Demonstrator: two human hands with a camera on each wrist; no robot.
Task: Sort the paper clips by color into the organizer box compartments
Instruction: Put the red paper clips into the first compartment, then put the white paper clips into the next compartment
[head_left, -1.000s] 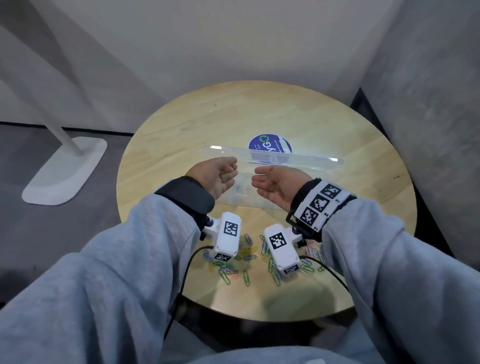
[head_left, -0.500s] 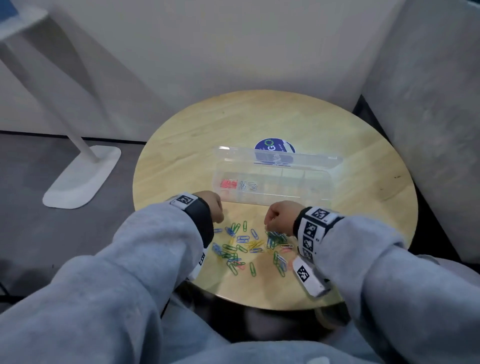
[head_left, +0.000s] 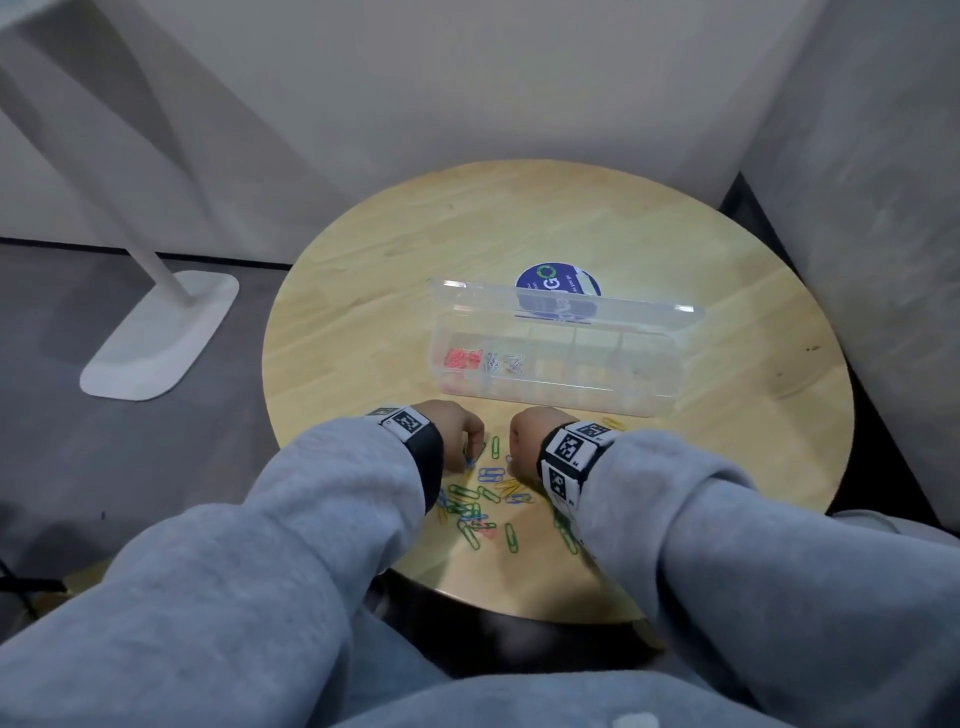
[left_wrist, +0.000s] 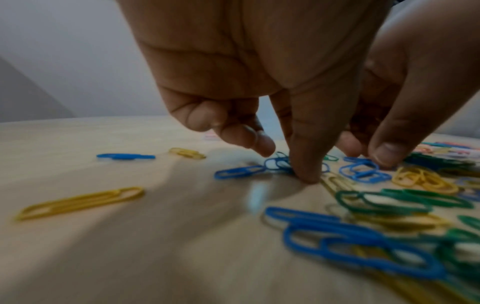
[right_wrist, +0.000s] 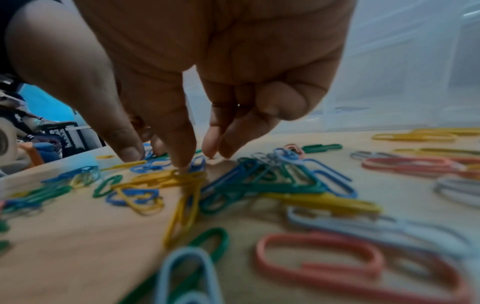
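Both hands reach fingertips-down into the loose coloured wire paper clips (head_left: 480, 506) at the round wooden bench's (head_left: 363, 291) 6 o'clock edge. The left hand (head_left: 457, 428) presses a blue clip (left_wrist: 240, 171); the right hand (head_left: 527, 436) touches yellow clips (right_wrist: 166, 179). Whether either grip holds a clip, I cannot tell. The clear plastic organizer box (head_left: 561, 382) lies at 12 o'clock from the hands.

Organizer box (head_left: 561, 384) w/ upright lid blocks far side past clip pile (head_left: 483, 504); bare table (head_left: 363, 312) left + right.

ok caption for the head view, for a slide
Both hands reach into loose paper clips before an open organizer box with two compartments started.
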